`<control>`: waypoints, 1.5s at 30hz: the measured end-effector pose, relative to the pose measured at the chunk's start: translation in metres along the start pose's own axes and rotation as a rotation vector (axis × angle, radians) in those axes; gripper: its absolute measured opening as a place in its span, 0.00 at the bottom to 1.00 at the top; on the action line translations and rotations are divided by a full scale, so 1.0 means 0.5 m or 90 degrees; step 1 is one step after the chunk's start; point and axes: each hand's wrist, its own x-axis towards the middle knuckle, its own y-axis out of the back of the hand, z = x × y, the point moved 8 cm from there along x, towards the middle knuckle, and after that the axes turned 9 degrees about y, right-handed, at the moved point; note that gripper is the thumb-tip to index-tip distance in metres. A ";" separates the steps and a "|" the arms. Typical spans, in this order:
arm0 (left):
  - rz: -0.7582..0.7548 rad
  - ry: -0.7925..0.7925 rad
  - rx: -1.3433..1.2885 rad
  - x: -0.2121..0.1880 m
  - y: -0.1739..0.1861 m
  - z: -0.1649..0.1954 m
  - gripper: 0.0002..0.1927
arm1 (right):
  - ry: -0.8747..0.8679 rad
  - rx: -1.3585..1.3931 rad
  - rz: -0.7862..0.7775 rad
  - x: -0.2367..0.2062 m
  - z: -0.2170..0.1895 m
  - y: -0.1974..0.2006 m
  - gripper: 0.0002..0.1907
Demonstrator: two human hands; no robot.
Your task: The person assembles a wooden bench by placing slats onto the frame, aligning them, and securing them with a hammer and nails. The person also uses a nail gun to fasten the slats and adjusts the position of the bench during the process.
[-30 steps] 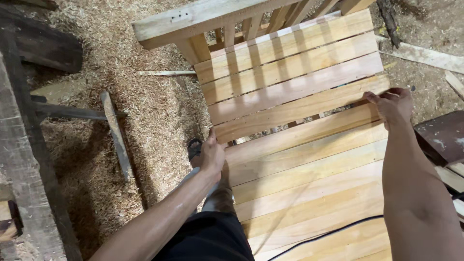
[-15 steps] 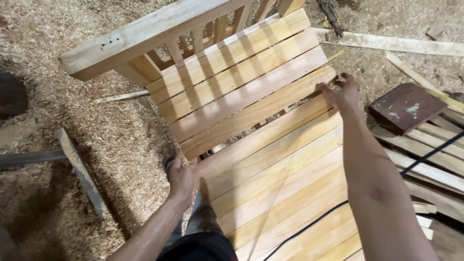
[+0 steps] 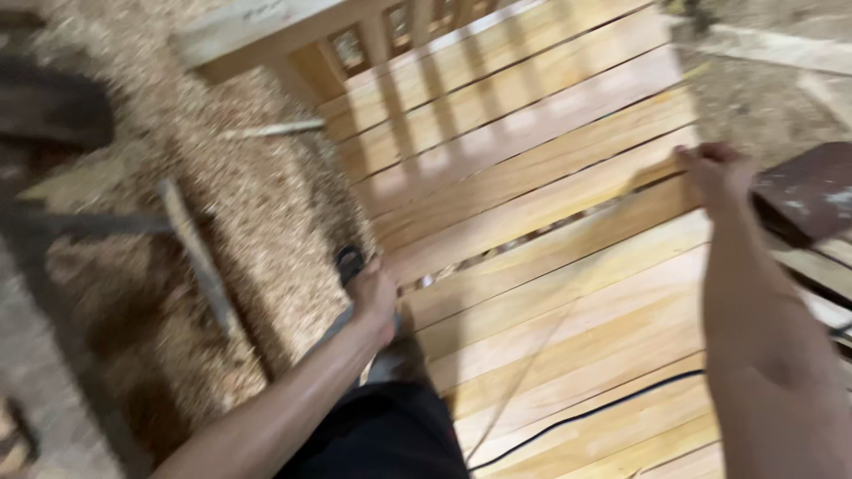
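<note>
A slatted panel of pale wooden boards (image 3: pixel 568 293) lies in front of me, and beyond it a second slatted piece (image 3: pixel 506 115) with a thick rail (image 3: pixel 266 31) across its far end. My left hand (image 3: pixel 374 300) grips the left edge of the near panel where the two pieces meet. My right hand (image 3: pixel 721 173) holds the right end of a slat on the same seam. A narrow gap shows between the two pieces. The picture is blurred by motion.
Thick sawdust (image 3: pixel 266 222) covers the floor on the left, with thin wood strips (image 3: pixel 200 257) lying in it. A dark reddish-brown slab (image 3: pixel 812 191) sits at the right by my right hand. A black cable (image 3: pixel 586 417) crosses the near boards. Dark beams (image 3: pixel 49 111) lie far left.
The view has swung and drawn closer. Both hands keep their hold on the panel's two edges, and a gap has opened at the seam between the pieces.
</note>
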 end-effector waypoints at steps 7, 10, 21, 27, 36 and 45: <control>-0.077 -0.049 0.005 -0.004 -0.006 0.019 0.17 | 0.034 0.130 -0.008 -0.013 -0.019 -0.008 0.15; -0.056 0.017 0.000 0.001 -0.003 0.000 0.23 | 0.050 0.161 -0.027 -0.013 -0.023 -0.014 0.16; -0.177 0.006 -0.054 -0.037 -0.042 0.021 0.24 | 0.027 0.116 -0.024 -0.006 -0.026 -0.012 0.19; -0.046 0.103 0.055 -0.040 0.006 -0.012 0.23 | 0.084 -0.014 0.053 -0.023 -0.046 0.026 0.19; -0.050 0.170 0.114 0.009 0.011 -0.098 0.04 | -0.035 -0.045 -0.022 -0.015 0.031 0.031 0.24; -0.070 0.136 0.078 -0.003 0.008 -0.080 0.03 | -0.208 -0.021 -0.018 -0.061 0.013 0.038 0.35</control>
